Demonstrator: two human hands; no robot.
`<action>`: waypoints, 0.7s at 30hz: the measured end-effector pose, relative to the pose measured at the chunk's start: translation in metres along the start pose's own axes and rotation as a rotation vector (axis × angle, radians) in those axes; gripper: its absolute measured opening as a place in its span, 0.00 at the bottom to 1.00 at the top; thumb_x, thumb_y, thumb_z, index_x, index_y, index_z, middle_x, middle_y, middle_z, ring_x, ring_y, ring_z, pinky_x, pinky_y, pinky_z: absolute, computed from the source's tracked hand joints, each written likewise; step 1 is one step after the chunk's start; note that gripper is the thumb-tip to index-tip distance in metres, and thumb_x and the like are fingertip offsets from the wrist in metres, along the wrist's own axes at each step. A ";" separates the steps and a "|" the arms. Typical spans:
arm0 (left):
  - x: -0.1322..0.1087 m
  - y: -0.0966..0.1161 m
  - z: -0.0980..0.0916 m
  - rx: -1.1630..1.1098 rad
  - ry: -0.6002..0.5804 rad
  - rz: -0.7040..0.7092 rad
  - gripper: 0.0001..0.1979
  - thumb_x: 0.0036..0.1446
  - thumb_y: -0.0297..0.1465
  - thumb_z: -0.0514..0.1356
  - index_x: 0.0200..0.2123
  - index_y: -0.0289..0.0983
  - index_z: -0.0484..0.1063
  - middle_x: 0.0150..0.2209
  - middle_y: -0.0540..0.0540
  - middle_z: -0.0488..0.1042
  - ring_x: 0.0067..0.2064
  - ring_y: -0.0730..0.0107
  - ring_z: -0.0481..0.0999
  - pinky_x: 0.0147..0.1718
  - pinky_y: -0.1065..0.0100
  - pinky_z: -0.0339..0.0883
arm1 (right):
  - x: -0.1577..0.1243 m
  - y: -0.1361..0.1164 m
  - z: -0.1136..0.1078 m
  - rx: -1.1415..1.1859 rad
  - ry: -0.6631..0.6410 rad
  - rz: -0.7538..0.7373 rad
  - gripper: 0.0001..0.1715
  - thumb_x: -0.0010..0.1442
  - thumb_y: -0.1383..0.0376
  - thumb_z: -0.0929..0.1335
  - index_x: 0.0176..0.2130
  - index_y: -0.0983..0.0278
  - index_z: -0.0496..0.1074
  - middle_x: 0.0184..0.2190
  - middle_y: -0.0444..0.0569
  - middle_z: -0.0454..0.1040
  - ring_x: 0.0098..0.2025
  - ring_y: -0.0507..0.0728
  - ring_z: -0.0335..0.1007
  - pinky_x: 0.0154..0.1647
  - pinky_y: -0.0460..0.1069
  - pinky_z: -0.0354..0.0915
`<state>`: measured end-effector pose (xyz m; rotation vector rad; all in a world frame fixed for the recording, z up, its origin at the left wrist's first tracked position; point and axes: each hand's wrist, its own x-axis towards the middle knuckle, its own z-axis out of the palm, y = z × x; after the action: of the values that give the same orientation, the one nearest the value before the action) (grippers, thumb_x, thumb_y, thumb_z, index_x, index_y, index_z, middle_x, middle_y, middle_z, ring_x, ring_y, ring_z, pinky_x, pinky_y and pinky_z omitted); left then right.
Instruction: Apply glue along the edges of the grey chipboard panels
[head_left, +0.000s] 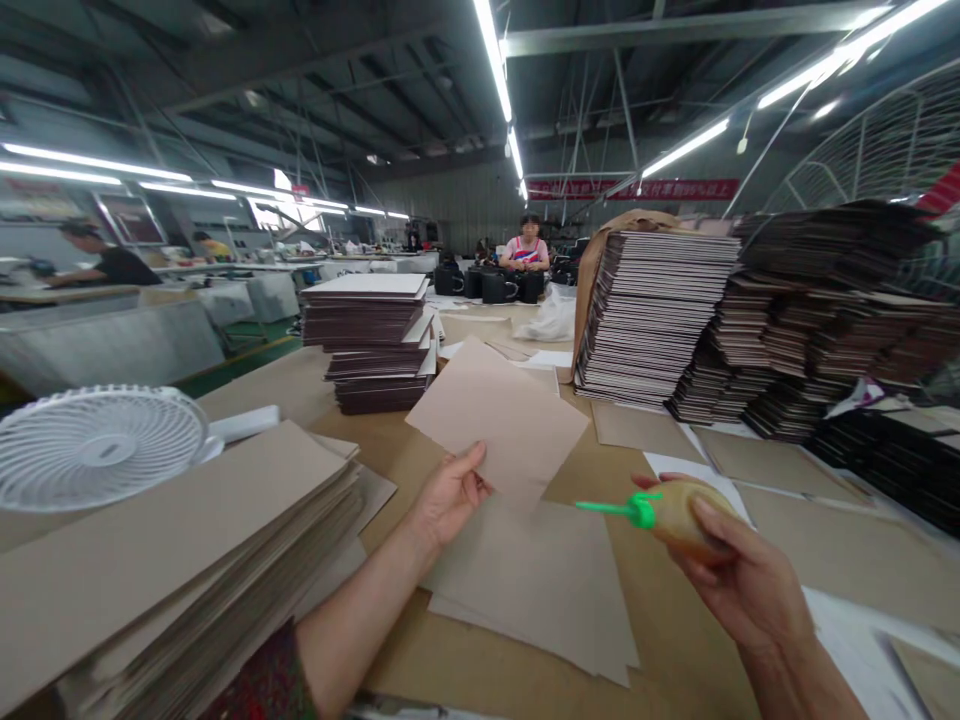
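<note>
Between thumb and fingers, my left hand (454,495) grips the near edge of a beige cardboard sheet (499,420), held tilted above the table. Below it lie a few more cardboard sheets (540,580), loosely overlapping. My right hand (739,570) is wrapped around a glue bottle (690,515) with yellowish contents and a green nozzle. The nozzle points left, toward the sheets, and stays apart from them.
A pile of cardboard (187,560) and a white fan (105,450) stand at the left. Behind are a shorter board stack (375,340) and a tall one (652,315). Dark boards (825,300) fill the right. A person (525,245) sits across the table.
</note>
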<state>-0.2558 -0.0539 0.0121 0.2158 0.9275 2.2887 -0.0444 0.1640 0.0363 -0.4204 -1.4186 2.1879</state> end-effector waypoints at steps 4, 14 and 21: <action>0.017 -0.012 0.000 -0.086 0.080 0.032 0.08 0.49 0.27 0.69 0.28 0.33 0.72 0.29 0.51 0.76 0.21 0.82 0.69 0.14 0.80 0.58 | 0.002 0.005 0.000 0.089 0.169 -0.022 0.21 0.46 0.58 0.75 0.40 0.63 0.74 0.30 0.47 0.71 0.19 0.46 0.56 0.09 0.38 0.50; 0.026 -0.025 -0.004 -0.262 0.144 0.052 0.08 0.55 0.18 0.62 0.27 0.33 0.70 0.28 0.52 0.75 0.30 0.77 0.76 0.42 0.61 0.77 | 0.006 0.001 0.020 0.103 0.187 -0.175 0.18 0.49 0.59 0.75 0.39 0.60 0.72 0.35 0.44 0.67 0.26 0.48 0.61 0.13 0.39 0.59; 0.025 -0.033 -0.011 -0.272 0.096 0.052 0.07 0.57 0.24 0.62 0.27 0.33 0.69 0.26 0.54 0.72 0.25 0.80 0.72 0.39 0.62 0.78 | 0.020 -0.013 0.065 -0.200 0.084 -0.317 0.26 0.52 0.55 0.74 0.48 0.57 0.68 0.31 0.43 0.69 0.21 0.49 0.62 0.12 0.42 0.57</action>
<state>-0.2620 -0.0270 -0.0208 0.0131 0.6533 2.4607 -0.0908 0.1302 0.0749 -0.3265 -1.5468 1.7664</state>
